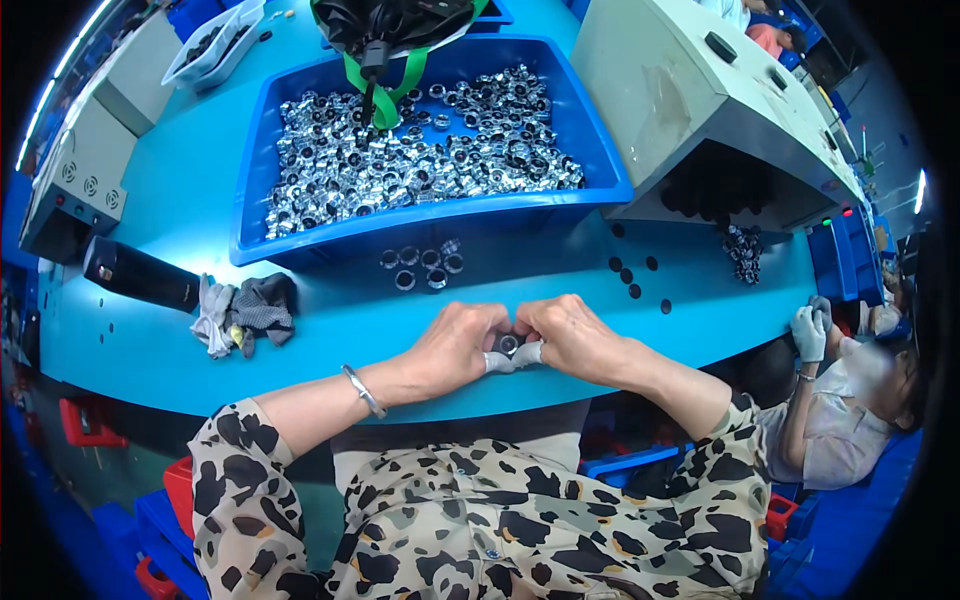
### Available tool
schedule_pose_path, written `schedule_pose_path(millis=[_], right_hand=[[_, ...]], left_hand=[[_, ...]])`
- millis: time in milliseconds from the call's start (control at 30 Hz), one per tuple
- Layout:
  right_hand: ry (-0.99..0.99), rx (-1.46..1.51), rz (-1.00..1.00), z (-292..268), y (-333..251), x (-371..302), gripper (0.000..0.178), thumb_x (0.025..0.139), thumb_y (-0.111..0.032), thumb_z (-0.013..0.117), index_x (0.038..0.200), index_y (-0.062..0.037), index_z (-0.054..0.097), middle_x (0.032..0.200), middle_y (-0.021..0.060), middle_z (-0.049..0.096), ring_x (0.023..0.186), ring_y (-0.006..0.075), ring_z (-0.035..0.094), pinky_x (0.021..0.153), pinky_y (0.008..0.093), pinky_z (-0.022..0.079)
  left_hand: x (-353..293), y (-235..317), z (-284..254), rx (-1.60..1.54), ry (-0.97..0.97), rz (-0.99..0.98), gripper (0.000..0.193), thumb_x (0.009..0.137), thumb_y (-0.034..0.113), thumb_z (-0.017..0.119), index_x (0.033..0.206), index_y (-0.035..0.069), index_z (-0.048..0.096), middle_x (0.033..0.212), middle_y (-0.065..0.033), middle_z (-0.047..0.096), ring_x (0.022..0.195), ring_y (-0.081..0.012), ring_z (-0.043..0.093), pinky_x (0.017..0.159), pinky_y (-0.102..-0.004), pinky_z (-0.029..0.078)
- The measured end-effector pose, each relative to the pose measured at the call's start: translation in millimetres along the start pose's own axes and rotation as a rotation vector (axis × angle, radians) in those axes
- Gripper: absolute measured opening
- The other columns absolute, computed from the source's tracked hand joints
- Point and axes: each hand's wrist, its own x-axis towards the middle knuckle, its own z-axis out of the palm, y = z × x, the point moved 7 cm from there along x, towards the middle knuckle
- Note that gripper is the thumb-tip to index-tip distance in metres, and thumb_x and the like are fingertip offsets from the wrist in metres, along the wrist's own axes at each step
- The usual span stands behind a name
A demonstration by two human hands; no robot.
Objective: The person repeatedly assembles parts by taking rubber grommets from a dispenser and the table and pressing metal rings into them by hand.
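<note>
My left hand [452, 347] and my right hand [578, 338] meet at the near edge of the blue table, closed from both sides on a small metal ring [509, 343] with a dark centre. White covers wrap both thumbs, which press against its near side. The fingers hide much of the ring. Just beyond my hands lies a cluster of several loose shiny metal rings [431, 259]. Off to the right of them, several thin black discs [627, 276] are scattered flat on the table.
A large blue bin [345, 240] heaped with metal rings stands ahead. Right of it is a beige box-shaped machine [650, 90] with a dark opening. A black bottle [140, 272] and grey gloves [262, 310] lie left. A gloved co-worker [835, 430] sits at right.
</note>
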Motion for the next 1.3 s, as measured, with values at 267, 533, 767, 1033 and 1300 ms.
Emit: schedule_pose_path(millis=[267, 533, 767, 1033, 1300], right_hand=[[-0.022, 0.090, 0.026, 2.2, -0.7, -2.9, 0.020, 0.081, -0.009, 0.077, 0.092, 0.0041, 0.066, 0.084, 0.0184, 0.070, 0.077, 0.0323, 0.068, 0.068, 0.0421, 0.053], [0.331, 0.736, 0.073, 34.8, -16.0, -64.0, 0.025, 0.095, -0.006, 0.070, 0.117, 0.0035, 0.068, 0.106, 0.0064, 0.067, 0.098, 0.0148, 0.065, 0.082, 0.0319, 0.056], [0.559, 0.719, -0.061, 49.2, -45.0, -89.9, 0.025, 0.090, -0.006, 0.076, 0.114, -0.0004, 0.072, 0.107, 0.0086, 0.067, 0.099, 0.0151, 0.066, 0.083, 0.0268, 0.057], [0.489, 1.043, -0.012, 80.1, -34.9, -88.2, 0.021, 0.092, -0.008, 0.075, 0.110, 0.0024, 0.073, 0.095, 0.0065, 0.068, 0.087, 0.0132, 0.066, 0.077, 0.0251, 0.053], [0.633, 1.128, -0.045, 78.8, -54.0, -91.6, 0.021, 0.085, 0.001, 0.078, 0.105, -0.0005, 0.072, 0.094, 0.0066, 0.067, 0.085, 0.0160, 0.065, 0.072, 0.0291, 0.054]], left_hand=[[-7.4, -5.6, 2.4, -0.017, 0.034, 0.010, 0.031, 0.072, 0.017, 0.087, 0.094, 0.002, 0.070, 0.071, -0.0108, 0.062, 0.064, -0.0279, 0.062, 0.056, -0.0399, 0.046], [-74.9, 45.5, 14.5, 0.120, 0.421, 0.374, 0.048, 0.075, -0.002, 0.080, 0.120, 0.010, 0.068, 0.112, -0.0115, 0.059, 0.088, -0.0279, 0.068, 0.066, -0.0370, 0.059], [-97.9, 7.3, 44.2, -0.713, 0.404, 0.041, 0.030, 0.085, -0.001, 0.078, 0.113, -0.002, 0.068, 0.108, -0.0083, 0.066, 0.100, -0.0154, 0.067, 0.084, -0.0288, 0.062], [-117.1, 22.9, 41.8, -0.609, 0.356, 0.070, 0.024, 0.086, 0.002, 0.078, 0.108, -0.003, 0.072, 0.099, -0.0084, 0.068, 0.083, -0.0136, 0.070, 0.068, -0.0250, 0.062], [-123.0, 8.3, 49.4, -0.874, 0.293, -0.014, 0.028, 0.095, 0.005, 0.069, 0.123, -0.001, 0.069, 0.122, -0.0098, 0.066, 0.107, -0.0171, 0.066, 0.096, -0.0312, 0.055]])
